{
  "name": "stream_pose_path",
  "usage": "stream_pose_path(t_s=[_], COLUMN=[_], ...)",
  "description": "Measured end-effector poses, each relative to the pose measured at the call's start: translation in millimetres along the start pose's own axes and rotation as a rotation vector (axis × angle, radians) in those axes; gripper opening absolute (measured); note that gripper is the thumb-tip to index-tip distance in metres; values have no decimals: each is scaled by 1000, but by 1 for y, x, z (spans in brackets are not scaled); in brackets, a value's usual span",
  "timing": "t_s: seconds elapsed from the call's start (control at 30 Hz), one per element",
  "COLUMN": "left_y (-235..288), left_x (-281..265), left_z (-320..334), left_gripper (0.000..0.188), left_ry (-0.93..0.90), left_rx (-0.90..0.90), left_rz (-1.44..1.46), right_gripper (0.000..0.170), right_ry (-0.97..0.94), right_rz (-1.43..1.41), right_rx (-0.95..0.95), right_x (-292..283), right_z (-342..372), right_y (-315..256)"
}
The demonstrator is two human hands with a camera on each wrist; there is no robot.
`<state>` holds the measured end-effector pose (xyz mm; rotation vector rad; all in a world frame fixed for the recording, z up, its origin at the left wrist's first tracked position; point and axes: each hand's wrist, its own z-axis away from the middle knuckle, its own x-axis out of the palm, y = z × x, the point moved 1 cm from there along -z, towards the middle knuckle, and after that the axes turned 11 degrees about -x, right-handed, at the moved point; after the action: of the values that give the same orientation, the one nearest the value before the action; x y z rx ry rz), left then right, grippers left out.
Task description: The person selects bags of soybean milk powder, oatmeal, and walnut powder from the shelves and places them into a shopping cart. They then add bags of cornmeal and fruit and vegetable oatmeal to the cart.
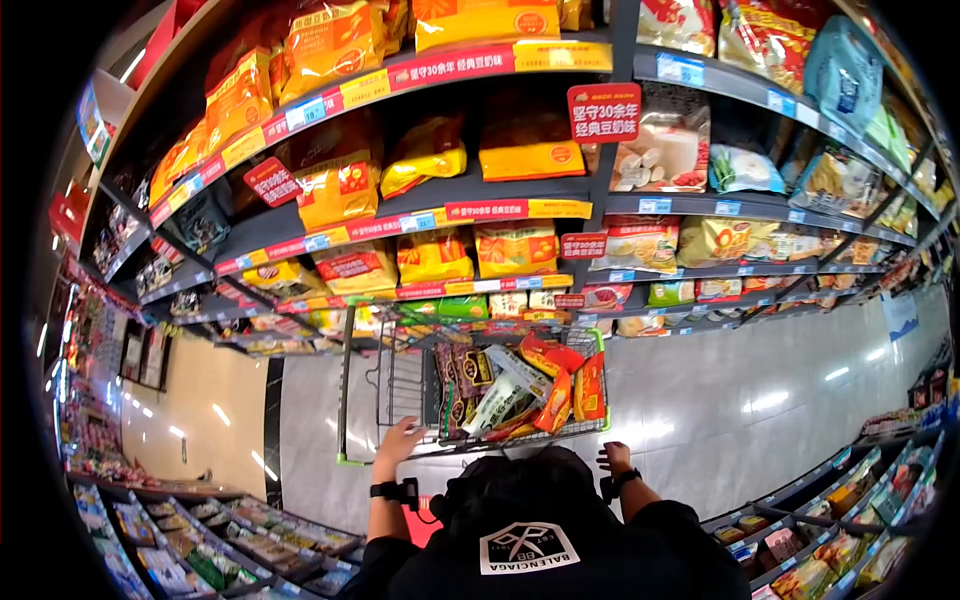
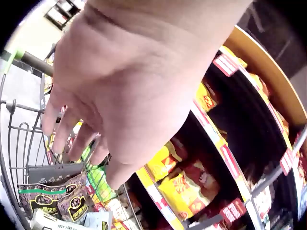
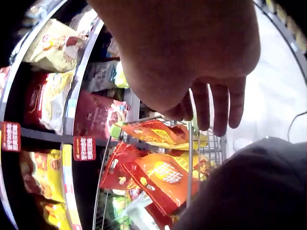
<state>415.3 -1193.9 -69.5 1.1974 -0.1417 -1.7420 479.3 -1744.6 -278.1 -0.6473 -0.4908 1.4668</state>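
near the cart (image 1: 431,385) with packets (image 1: 556,402) inside, the left hand (image 1: 398,443) and the right hand (image 1: 616,460) both keep relaxed, slightly spread fingers.

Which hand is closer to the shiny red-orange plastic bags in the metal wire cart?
Right. The right hand is beside the cart, near the bags; the left hand is well to the bags' left.

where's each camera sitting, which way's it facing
Head: on the head, facing forward and down at a grey wire cart; left grip, right grip and dark clothing show.
Left wrist: on that wrist, facing dark stocked shelves and dark plastic pouches; left grip shows.
Right wrist: on that wrist, facing orange plastic packets; right grip, dark clothing show.
Head and right wrist share the orange plastic packets.
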Motion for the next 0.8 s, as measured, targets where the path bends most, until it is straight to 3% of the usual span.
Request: stream_pose_path(t_s=[0.03,0.07,0.1,0.13,0.17,0.2,0.27,0.37,0.43,0.47,0.5,0.6,0.67,0.7,0.77,0.8], left_y=[-31,-30,-24,-101,-89,-114,-129,-185,-153,-181,-166,-171,-147,-147,-141,-120], left_x=[-4,-21,-40,-41,-64,-73,-95,-91,-98,-83,-88,-89,-96,-90,-82,-87], left_z=[-24,-23,-18,-71,-57,-69,-72,-112,-96,-120,-111,-115,-95,-90,-86,-69], left_gripper=[62,57,56,58,70,81,92,78,57,39,37,37,41,41,45,45], left_ry=[78,48,71,179,313,512,682,746,363,568,420,322,355,349,512,469], left_rx=[1,-33,-211,-128,-97,-62,-264,-324,-508,-444,-474,-551,-414,-429,-415,-463], left_rz=[21,189,174,70,-7,65,30,223,304,45,297,269,147,156,6,32], right_gripper=[34,35,35,36,36,36,35,35,35,34,34,32,29,28,27,28], right_ry=[22,39,55,58,59,50,80,165,226,257,284,355,328,313,300,300], right_rz=[-41,-58,-71,-62,-52,-37,-2,-37,-64,-77,-86,-105,-85,-56,-56,-67], right_rx=[-6,-14,-19,-29,-39,-60,-71,-44,-36,-23,-10,-14,-34,-15,-25,51], right_x=[-1,-1,-2,-3,-3,-7,-11,-20,-24,-27,-26,-31,-39,-38,-38,-36], right_z=[12,22,34,47,59,67,91,131,157,168,181,216,234,242,251,261], right_y=[1,4,7,7,10,17,26,42,60,71,80,102,117,118,120,117])
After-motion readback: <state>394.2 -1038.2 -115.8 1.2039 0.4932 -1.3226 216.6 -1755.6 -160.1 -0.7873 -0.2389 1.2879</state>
